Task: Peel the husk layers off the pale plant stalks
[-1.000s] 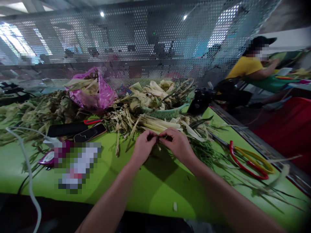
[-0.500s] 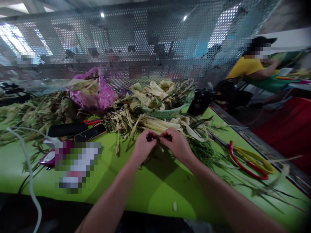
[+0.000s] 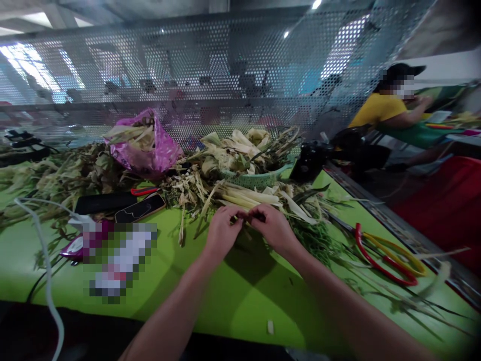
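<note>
My left hand (image 3: 221, 231) and my right hand (image 3: 271, 228) meet fingertip to fingertip over the green table (image 3: 240, 296), both pinched on a thin strip of dried leaf (image 3: 246, 218) between them. Just beyond my hands lies a bundle of pale stalks (image 3: 244, 196) in a heap of husks and leaves. Most of the strip is hidden by my fingers.
A green basket (image 3: 259, 176) of husks and a pink bag (image 3: 150, 145) stand behind. Two phones (image 3: 139, 207) and a white cable (image 3: 41, 250) lie left. Red and yellow scissors (image 3: 387, 250) lie right. A perforated metal screen stands at the back; a person in yellow sits far right.
My two hands have drawn closer together, so the fingertips now touch. The view has tilted slightly; nothing else on the table moved.
</note>
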{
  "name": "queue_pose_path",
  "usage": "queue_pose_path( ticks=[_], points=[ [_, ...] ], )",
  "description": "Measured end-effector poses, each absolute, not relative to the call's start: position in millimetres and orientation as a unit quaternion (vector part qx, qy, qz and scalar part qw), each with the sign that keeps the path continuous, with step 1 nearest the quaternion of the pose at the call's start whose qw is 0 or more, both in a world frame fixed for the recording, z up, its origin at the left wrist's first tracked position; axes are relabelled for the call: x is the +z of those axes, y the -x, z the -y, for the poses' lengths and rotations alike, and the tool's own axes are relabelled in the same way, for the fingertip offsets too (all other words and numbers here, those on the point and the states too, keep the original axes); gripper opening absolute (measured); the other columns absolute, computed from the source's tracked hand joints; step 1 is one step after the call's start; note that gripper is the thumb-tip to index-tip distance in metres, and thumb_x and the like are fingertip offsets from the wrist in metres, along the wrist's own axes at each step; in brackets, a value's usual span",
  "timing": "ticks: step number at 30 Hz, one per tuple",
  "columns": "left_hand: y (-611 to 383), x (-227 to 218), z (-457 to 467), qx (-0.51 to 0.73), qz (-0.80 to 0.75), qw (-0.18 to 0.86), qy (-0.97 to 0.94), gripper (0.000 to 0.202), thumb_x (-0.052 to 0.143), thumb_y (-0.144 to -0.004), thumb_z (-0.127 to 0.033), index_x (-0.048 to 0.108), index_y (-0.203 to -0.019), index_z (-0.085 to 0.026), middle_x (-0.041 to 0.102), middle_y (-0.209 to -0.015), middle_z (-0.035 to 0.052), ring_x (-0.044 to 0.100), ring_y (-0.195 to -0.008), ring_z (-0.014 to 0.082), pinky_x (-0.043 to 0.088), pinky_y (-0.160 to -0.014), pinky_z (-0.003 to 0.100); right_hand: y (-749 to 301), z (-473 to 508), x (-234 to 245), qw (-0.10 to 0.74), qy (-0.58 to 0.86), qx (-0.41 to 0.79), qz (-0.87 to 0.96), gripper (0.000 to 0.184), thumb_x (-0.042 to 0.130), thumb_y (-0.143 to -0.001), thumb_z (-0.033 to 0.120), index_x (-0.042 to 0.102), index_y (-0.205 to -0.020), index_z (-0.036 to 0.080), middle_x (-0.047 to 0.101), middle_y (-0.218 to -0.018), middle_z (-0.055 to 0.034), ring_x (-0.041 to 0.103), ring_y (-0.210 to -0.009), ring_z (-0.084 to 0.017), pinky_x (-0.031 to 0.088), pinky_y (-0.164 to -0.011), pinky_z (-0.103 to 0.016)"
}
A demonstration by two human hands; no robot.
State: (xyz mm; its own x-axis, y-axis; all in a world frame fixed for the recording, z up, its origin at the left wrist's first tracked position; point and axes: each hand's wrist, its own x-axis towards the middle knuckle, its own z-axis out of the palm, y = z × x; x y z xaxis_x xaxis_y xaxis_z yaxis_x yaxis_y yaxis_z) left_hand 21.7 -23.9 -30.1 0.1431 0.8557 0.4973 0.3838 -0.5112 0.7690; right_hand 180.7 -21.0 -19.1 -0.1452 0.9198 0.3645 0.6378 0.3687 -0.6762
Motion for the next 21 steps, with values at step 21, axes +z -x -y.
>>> queue_pose_path(
  ticks=[21],
  points=[
    [-23.5, -25.4, 25.9, 0.439, -0.49, 0.161, -0.736, 0.015, 0.057, -0.075, -0.005, 0.064, -0.079, -0.017, 0.067, -0.082, 0.0043, 0.057, -0.084, 0.0184, 0.043, -0.08, 0.032, -177.2, 24.5, -10.0, 0.349, 0.524, 0.153, 0.762, 0.009, 0.051, -0.077, 0.019, 0.058, -0.072, 0.018, 0.058, -0.077, -0.0044, 0.054, -0.073, -0.019, 0.04, -0.065, -0.03]
  ],
)
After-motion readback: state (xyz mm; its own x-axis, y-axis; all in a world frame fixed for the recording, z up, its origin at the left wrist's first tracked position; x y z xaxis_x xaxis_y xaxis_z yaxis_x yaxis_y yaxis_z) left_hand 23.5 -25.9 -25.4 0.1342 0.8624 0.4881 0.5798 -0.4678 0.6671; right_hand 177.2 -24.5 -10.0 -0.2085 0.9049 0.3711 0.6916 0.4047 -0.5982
